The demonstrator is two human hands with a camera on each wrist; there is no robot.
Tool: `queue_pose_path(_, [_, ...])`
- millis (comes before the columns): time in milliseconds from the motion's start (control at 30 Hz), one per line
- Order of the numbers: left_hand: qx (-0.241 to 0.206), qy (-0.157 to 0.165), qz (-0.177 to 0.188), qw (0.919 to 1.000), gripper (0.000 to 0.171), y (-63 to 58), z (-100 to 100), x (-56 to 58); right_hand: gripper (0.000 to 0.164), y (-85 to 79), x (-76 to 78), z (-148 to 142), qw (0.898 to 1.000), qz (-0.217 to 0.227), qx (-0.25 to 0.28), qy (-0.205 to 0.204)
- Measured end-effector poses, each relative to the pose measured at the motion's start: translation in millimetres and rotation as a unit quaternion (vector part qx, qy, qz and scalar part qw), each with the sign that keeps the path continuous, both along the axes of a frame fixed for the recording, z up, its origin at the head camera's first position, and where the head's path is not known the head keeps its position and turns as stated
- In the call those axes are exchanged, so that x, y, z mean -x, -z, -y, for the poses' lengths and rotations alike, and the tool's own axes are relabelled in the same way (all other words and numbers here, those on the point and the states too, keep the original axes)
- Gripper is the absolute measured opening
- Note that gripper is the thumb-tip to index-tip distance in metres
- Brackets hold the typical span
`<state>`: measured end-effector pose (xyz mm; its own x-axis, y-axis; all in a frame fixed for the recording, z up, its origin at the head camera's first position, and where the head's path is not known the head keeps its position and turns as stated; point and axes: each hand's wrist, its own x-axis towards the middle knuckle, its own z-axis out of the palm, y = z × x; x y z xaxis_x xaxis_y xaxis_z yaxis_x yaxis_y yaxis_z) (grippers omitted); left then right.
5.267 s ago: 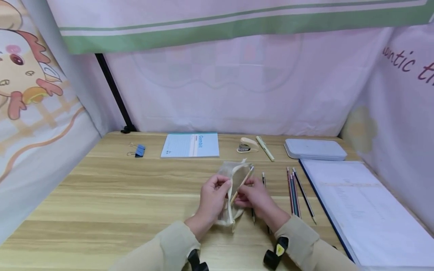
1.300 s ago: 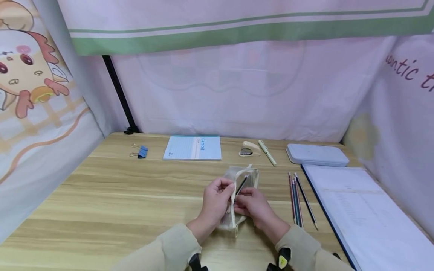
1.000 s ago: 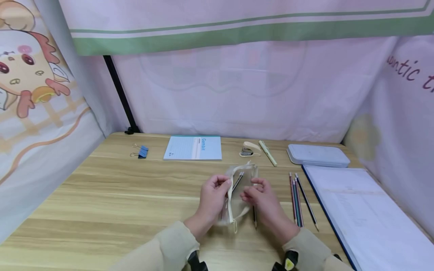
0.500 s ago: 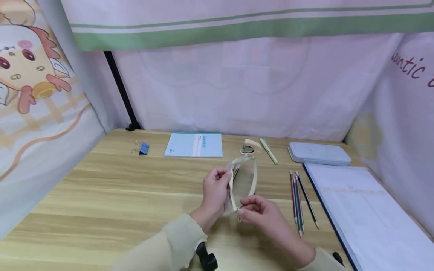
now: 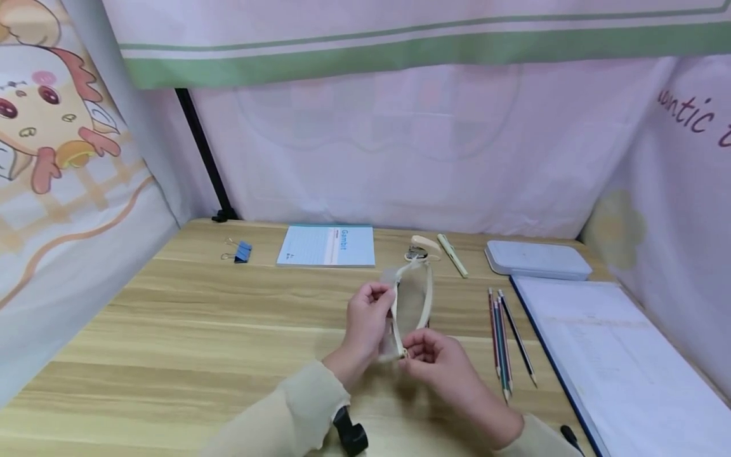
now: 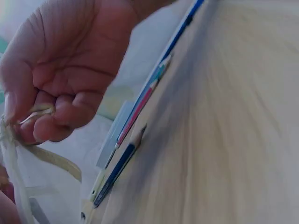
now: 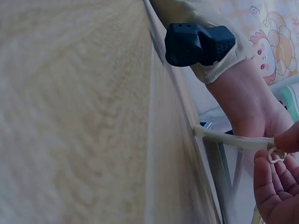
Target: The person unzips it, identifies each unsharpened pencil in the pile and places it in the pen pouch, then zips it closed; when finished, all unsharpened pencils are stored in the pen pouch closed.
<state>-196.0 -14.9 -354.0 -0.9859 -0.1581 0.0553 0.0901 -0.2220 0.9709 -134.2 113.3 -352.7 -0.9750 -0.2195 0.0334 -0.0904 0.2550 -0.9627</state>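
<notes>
A translucent pencil pouch with a cream zipper edge [image 5: 428, 298] is held up over the middle of the table, its mouth gaping. My left hand [image 5: 364, 320] pinches the pouch's left edge between thumb and fingers. At the near end of the zipper, my right hand [image 5: 442, 362] pinches the small looped zipper pull [image 7: 276, 156]. In the left wrist view, the right hand's fingers [image 6: 56, 126] curl around that pull. Pencils inside the pouch are mostly hidden by its side and my left hand.
Several pencils [image 5: 499, 336] lie to the right, beside a clipboard with paper [image 5: 617, 355]. Along the back are a blue binder clip [image 5: 242, 252], a notebook [image 5: 325, 245], a cream stapler [image 5: 425, 246], a light green pen [image 5: 453, 256] and a white flat case [image 5: 539, 259].
Earlier my right hand put a tan stick, then a dark pencil, into the pouch. It has let go and moved down to the zipper pull. My left hand keeps its pinch.
</notes>
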Motion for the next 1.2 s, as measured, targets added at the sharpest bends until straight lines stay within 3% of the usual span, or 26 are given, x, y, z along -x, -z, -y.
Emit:
queue_pose_path(167, [0.092,0.068,-0.022,0.9932,0.016,-7.8,22,-17.6,0.026,-0.3,2.7,2,1.000,0.000,-0.010,-0.022])
queue_pose_path(400, [0.230,0.182,-0.069,0.9536,0.018,-10.8,44,-48.6,0.023,-3.0,7.1,-1,0.999,-0.015,0.008,-0.041])
queue_pose_path(533, [0.286,0.198,-0.078,0.9343,0.028,-8.1,47,-54.8,0.022,-4.7,9.0,-1,0.998,-0.034,0.008,-0.058])
queue_pose_path(633, [0.312,0.193,-0.085,0.9266,0.030,-4.8,47,-54.9,0.020,-5.0,10.0,1,0.997,-0.046,0.006,-0.069])
queue_pose_path(733, [0.312,0.190,-0.094,0.9260,0.026,-0.9,46,-54.3,0.016,-5.6,10.8,5,0.995,-0.060,-0.004,-0.081])
queue_pose_path(933, [0.289,0.182,-0.086,0.9360,0.014,2.2,46,-53.4,0.010,-8.8,13.4,8,0.993,-0.064,-0.027,-0.096])
queue_pose_path(1200, [0.270,0.189,-0.076,0.9411,0.009,-3.5,51,-53.8,0.018,-13.6,20.0,-3,0.993,0.037,0.006,-0.114])
